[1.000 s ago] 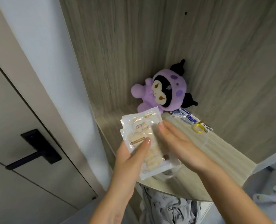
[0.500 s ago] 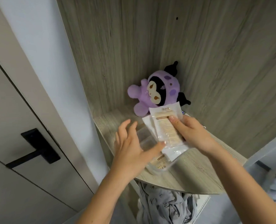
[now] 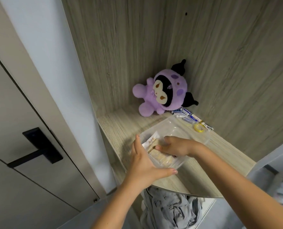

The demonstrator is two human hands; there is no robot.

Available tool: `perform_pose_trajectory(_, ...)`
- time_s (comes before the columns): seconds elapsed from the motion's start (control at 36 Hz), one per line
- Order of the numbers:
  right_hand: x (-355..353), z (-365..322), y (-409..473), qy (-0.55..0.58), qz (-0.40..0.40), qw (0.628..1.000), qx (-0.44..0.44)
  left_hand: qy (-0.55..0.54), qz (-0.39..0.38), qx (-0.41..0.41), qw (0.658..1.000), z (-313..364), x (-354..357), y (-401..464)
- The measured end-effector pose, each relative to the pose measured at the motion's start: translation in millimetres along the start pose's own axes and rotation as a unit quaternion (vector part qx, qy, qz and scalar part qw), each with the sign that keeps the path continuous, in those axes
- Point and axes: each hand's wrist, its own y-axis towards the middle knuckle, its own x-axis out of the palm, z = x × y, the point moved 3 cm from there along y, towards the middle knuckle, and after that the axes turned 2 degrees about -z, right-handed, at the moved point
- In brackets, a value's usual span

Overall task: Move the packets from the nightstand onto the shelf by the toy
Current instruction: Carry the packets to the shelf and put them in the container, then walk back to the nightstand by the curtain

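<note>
The packets (image 3: 155, 151) lie in a small stack inside a clear plastic container (image 3: 185, 129), which sits on the wooden shelf (image 3: 119, 126) toward its front edge, in front of the purple plush toy (image 3: 162, 95) and clearly apart from it. The top packet is white at its upper end, with a tan strip and a pale beige lower part showing through the container's wall.

The right hand (image 3: 177, 146) reaches down into the container and rests on top of the packets — its fingers point left across them and look bent over the stack, though whether they actually grip it cannot be told. The left hand (image 3: 145, 161) is spread wide against the container's near-left corner, fingers straight up its left side and thumb stretched along the front edge, bracing it rather than closing around it.

To the right of the toy, against the back wall, lie a few thin blue-and-white tubes (image 3: 187, 112) and a small yellow ring (image 3: 199, 128) (both just behind the container's far corner). The toy itself leans into the corner where the two wood-grain walls meet. Well left of the toy is a pale door with a black handle (image 3: 38, 147). Below the shelf's front edge hangs a heap of crumpled grey cloth (image 3: 170, 210).
</note>
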Motion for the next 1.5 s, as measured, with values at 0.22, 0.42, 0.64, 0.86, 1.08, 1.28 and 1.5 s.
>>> perform_pose_trajectory(0.22, 12.0, 8.3, 5.2, -0.079, 0.001, 0.995, 0.068, -0.024, 0.028, 0.019, 0.999, -4.7, 2.8, 1.5)
perform_pose_trajectory(0.42, 10.3, 8.1, 8.2, -0.073, -0.042, 0.994, 0.076, -0.044, 0.025, 0.017, 0.999, -7.2, 5.0, 3.8)
perform_pose_trajectory(0.64, -19.7, 8.2, -35.1, -0.041, 0.307, 0.951, 0.011, -0.004, 0.047, 0.072, 0.996, 8.3, -16.3, -5.3)
perform_pose_trajectory(0.86, 7.8, 31.4, -145.0, -0.087, 0.504, 0.846, 0.15, 0.117, -0.013, 0.399, 0.909, 78.1, -15.4, -13.8)
perform_pose_trajectory(1.08, 156.7, 42.7, -280.0, 0.021, 0.489, 0.747, 0.45, 0.27, -0.254, 0.546, 0.752, 89.1, 68.7, -88.3)
perform_pose_trajectory(1.28, 347.8, -24.4, -421.1, 0.106, 0.441, 0.596, 0.662, 0.36, -0.389, 0.672, 0.516, 69.8, 146.2, -252.3)
perform_pose_trajectory(1.5, 596.8, -204.4, -541.9, 0.236, 0.454, 0.357, 0.782, 0.31, -0.491, 0.759, 0.294, -8.5, 137.0, -534.6)
